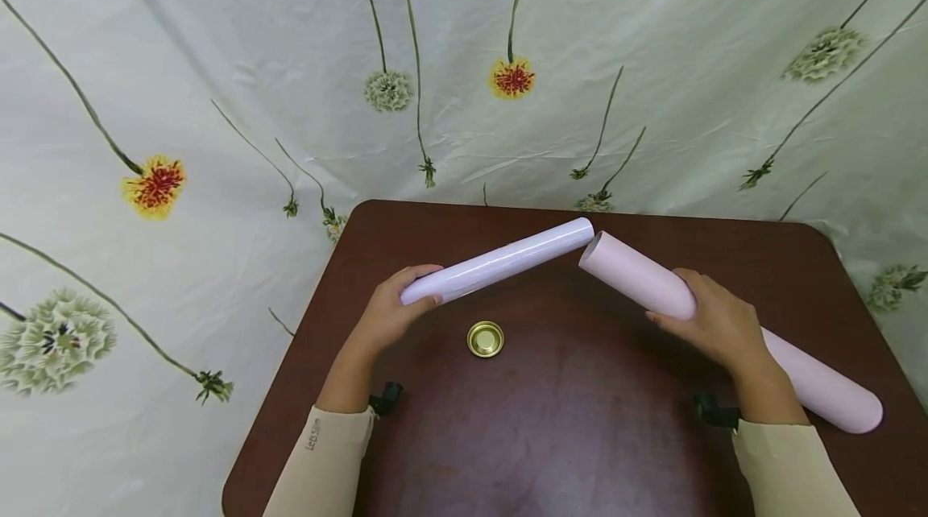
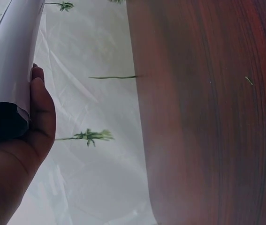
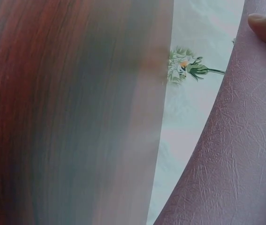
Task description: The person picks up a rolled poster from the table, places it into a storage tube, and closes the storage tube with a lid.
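Observation:
My left hand (image 1: 387, 312) grips the near end of a glossy white rolled sheet (image 1: 507, 261), thumb on one side and fingers on the other. Its hollow end shows dark in the left wrist view, where the white roll (image 2: 13, 61) tilts upward. A longer, thicker pale pink tube (image 1: 638, 275) is held around its middle by my right hand (image 1: 718, 320). The tube slants from upper left down to lower right, its open end close beside the white roll's far end. Fine crinkled texture covers the pink tube (image 3: 231, 140) in the right wrist view.
A small round gold dish (image 1: 485, 339) sits on the dark brown wooden table (image 1: 544, 436) between my arms. Behind the table's rounded far edge hangs a pale flower-printed cloth (image 1: 464, 138). Dark straps with small devices (image 1: 387, 398) are at both wrists.

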Demonstrator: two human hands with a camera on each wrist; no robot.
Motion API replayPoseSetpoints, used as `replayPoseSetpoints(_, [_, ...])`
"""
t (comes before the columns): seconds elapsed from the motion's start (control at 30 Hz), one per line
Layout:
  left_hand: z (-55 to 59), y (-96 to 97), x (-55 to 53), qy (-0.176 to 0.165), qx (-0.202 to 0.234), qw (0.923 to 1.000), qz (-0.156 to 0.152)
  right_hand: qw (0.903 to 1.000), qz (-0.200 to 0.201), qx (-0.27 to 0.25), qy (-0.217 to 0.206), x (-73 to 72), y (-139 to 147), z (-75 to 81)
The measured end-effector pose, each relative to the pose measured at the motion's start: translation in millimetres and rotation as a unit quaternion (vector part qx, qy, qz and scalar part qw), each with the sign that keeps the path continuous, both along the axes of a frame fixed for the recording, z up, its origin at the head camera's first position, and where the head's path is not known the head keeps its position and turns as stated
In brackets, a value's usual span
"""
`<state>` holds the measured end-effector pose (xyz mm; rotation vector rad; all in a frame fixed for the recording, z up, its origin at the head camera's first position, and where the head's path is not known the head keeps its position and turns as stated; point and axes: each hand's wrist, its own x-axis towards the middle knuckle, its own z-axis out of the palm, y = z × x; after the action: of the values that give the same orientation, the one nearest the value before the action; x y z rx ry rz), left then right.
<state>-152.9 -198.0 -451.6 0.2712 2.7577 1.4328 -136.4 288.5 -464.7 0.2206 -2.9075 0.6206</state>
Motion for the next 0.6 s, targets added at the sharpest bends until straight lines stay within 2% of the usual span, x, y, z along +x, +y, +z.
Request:
replayPoseSetpoints(0.27, [0.2, -0.5, 2.0, -0.015, -0.002, 0.9999, -0.002, 1.0, 0.0, 0.002, 0.007, 0.1, -0.4, -1.3])
replayPoseSetpoints(0.6, [-0.1, -1.7, 3.6, -0.014, -0.001, 0.9998, -0.014, 0.9999, 0.014, 0.005, 0.005, 1.4, -1.7, -0.7])
